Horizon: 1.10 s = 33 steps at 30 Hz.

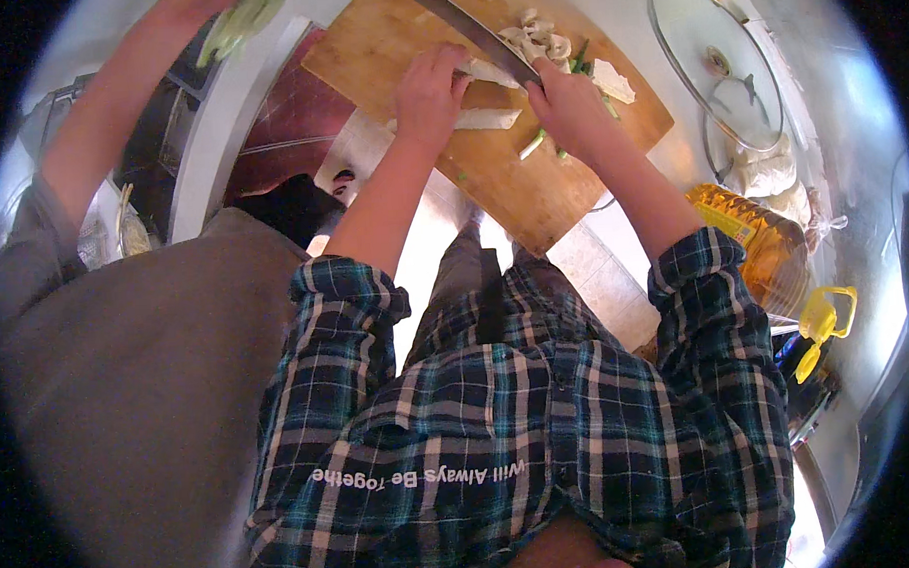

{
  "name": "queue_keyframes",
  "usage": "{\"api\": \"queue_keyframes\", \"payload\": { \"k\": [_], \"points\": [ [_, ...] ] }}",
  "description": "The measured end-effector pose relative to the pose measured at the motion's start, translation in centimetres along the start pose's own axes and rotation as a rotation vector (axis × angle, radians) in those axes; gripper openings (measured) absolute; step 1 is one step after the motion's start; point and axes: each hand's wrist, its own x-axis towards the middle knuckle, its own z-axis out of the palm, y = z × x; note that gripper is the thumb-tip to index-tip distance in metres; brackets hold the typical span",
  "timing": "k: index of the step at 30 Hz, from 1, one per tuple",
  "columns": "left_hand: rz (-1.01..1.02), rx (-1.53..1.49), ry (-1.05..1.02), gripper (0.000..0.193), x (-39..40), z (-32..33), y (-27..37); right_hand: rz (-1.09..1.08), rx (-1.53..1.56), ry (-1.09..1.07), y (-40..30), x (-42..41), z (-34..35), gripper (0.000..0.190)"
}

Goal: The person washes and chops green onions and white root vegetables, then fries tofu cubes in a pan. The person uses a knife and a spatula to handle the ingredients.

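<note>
In the head view, my right hand (572, 107) grips a broad-bladed kitchen knife (472, 32), its blade slanting up and left over the wooden cutting board (549, 198). Beneath the blade, my left hand (431, 97) presses its curled fingers on a pale strip of food (491, 74). A second pale strip (486, 119) lies on the board beside that hand, one end partly hidden by it. Past the knife sits a heap of thin, curled pale slices (534, 39). A flat pale piece (613, 82) and cut green onion (532, 144) lie near my right hand.
To my left stands another person in a grey-brown top (149, 355), an arm (132, 85) stretched towards pale green leaves (243, 25). On the right are a glass lid (717, 64), white plastic bags (766, 168) and a large oil bottle (761, 251). The board's near corner overhangs the floor.
</note>
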Motion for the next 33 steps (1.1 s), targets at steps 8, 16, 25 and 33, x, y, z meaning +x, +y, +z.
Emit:
{"api": "queue_keyframes", "payload": {
  "k": [8, 16, 25, 33],
  "points": [
    [0.040, 0.162, -0.026, 0.028, 1.4, -1.4, -0.2, -0.010, -0.079, -0.079, -0.4, 0.9, 0.0, 0.020],
    [0.029, 0.147, -0.074, 0.025, -0.2, -1.0, 0.9, -0.077, -0.170, -0.021, -0.5, 2.7, 3.1, 0.019],
    [0.066, 0.042, 0.005, 0.019, -0.3, -0.5, 0.6, 0.038, -0.071, -0.103, -0.8, 0.0, -0.5, 0.019],
    [0.025, 0.062, 0.007, 0.016, -0.3, -0.4, 0.6, -0.038, -0.184, -0.080, -1.7, 2.5, 2.3, 0.020]
  ]
}}
